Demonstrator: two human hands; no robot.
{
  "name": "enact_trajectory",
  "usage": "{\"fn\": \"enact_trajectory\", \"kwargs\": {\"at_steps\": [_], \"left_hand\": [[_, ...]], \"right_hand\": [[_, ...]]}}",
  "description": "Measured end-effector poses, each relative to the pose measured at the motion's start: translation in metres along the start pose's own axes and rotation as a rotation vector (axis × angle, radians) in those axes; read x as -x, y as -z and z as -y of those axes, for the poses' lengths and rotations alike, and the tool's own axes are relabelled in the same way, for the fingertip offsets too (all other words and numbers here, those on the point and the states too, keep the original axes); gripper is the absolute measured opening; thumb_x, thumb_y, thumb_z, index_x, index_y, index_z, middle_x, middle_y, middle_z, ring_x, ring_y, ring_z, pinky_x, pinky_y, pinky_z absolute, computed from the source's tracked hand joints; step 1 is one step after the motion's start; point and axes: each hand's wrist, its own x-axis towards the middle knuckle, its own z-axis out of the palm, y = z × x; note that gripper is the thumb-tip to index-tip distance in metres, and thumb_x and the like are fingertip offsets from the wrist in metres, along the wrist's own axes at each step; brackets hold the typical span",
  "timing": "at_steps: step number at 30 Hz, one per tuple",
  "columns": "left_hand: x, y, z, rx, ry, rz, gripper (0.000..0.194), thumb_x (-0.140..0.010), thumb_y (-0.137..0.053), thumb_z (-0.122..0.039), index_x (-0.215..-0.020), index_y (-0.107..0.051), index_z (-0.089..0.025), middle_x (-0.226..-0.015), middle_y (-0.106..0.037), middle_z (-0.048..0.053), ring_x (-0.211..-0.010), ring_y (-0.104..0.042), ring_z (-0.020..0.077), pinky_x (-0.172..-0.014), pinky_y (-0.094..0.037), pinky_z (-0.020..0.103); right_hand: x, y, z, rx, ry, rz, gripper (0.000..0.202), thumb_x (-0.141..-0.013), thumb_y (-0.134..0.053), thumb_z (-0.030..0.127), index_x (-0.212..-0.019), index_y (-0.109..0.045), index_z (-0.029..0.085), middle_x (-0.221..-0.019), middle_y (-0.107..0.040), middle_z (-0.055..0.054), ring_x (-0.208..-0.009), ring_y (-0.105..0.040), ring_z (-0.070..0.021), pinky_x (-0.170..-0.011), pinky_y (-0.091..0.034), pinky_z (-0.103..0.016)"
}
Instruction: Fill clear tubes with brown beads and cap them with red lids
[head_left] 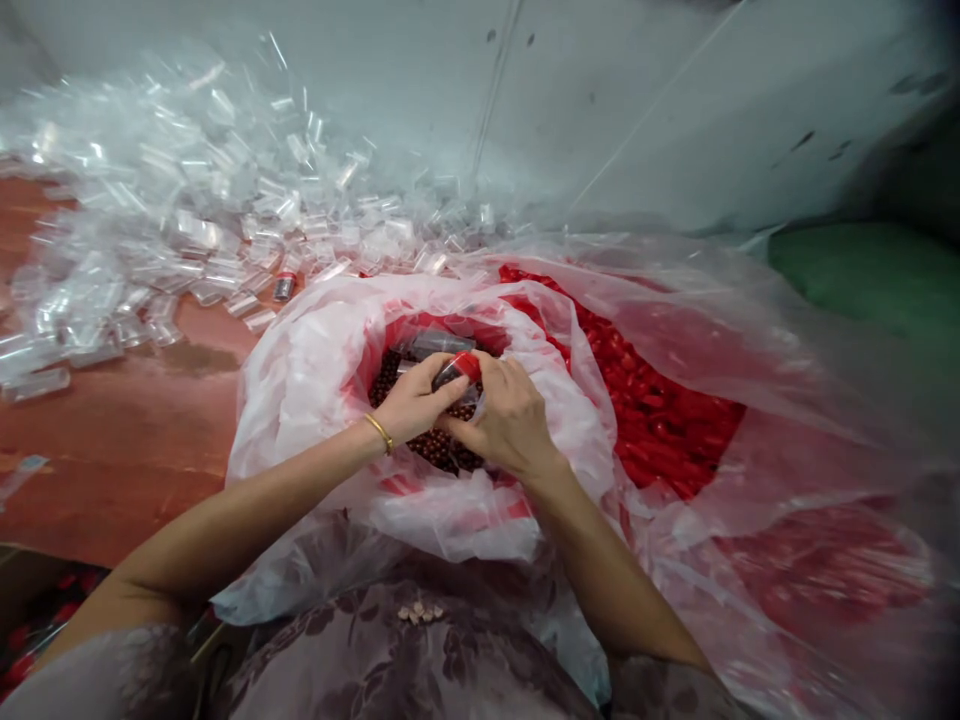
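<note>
My left hand [411, 402] grips a small clear container [448, 374] filled with something dark, tilted, with a red cap [469, 364] at its upper right end. The fingers of my right hand [516, 412] are bent against the red cap; its thumb is lower, over the beads. Both hands are above the mouth of a white plastic bag [292, 410] with rolled-down edges and a red lining. Inside the bag lie many small brown beads [444, 452] and a clear container [442, 344] beyond my fingers.
Clear empty containers [202, 235] are heaped on the reddish table [150, 430] to the left and back. Among them stands one filled, red-capped container [284, 286]. On the right, an open transparent bag holds red caps [652, 410]. A pale wall [600, 100] rises behind.
</note>
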Motion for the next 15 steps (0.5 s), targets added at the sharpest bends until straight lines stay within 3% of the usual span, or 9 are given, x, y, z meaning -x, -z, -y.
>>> {"fn": "enact_trajectory", "kwargs": {"at_steps": [6,10,13,15], "left_hand": [[-0.001,0.001,0.007,-0.107,-0.096,-0.025,0.039,-0.084,-0.052,-0.029,-0.12,-0.052,-0.014,-0.12,-0.059,0.008,-0.113,-0.053,0.0199,-0.104,-0.036,0.03],[0.001,0.002,0.002,-0.097,-0.164,-0.018,0.049,-0.083,-0.056,-0.034,-0.128,-0.047,-0.019,-0.133,-0.051,0.007,-0.123,-0.047,0.0196,-0.107,-0.034,0.029],[0.012,0.008,-0.008,-0.098,-0.172,-0.048,0.047,-0.083,-0.057,-0.036,-0.127,-0.047,-0.022,-0.12,-0.059,0.006,-0.096,-0.059,0.0156,-0.087,-0.047,0.026],[0.028,0.024,-0.012,-0.159,-0.176,-0.123,0.045,-0.082,-0.058,-0.034,-0.126,-0.048,-0.024,-0.105,-0.063,0.004,-0.074,-0.058,0.0118,-0.071,-0.048,0.024]], "right_hand": [[-0.002,-0.015,-0.002,-0.068,-0.05,-0.006,0.059,-0.073,-0.055,0.047,-0.118,-0.049,0.009,-0.092,-0.064,-0.017,-0.085,-0.06,-0.0311,-0.076,-0.05,-0.045],[-0.002,-0.01,0.006,-0.133,-0.042,0.03,0.066,-0.072,-0.059,0.046,-0.124,-0.045,0.008,-0.097,-0.065,-0.017,-0.089,-0.061,-0.0304,-0.078,-0.051,-0.043],[-0.004,0.009,0.003,-0.202,-0.04,0.037,0.077,-0.073,-0.061,0.049,-0.134,-0.037,0.008,-0.115,-0.061,-0.019,-0.105,-0.058,-0.0287,-0.09,-0.047,-0.042],[0.0,0.028,-0.016,-0.178,-0.146,0.006,0.07,-0.079,-0.056,0.051,-0.133,-0.041,0.009,-0.118,-0.061,-0.017,-0.108,-0.057,-0.0258,-0.095,-0.045,-0.04]]}}
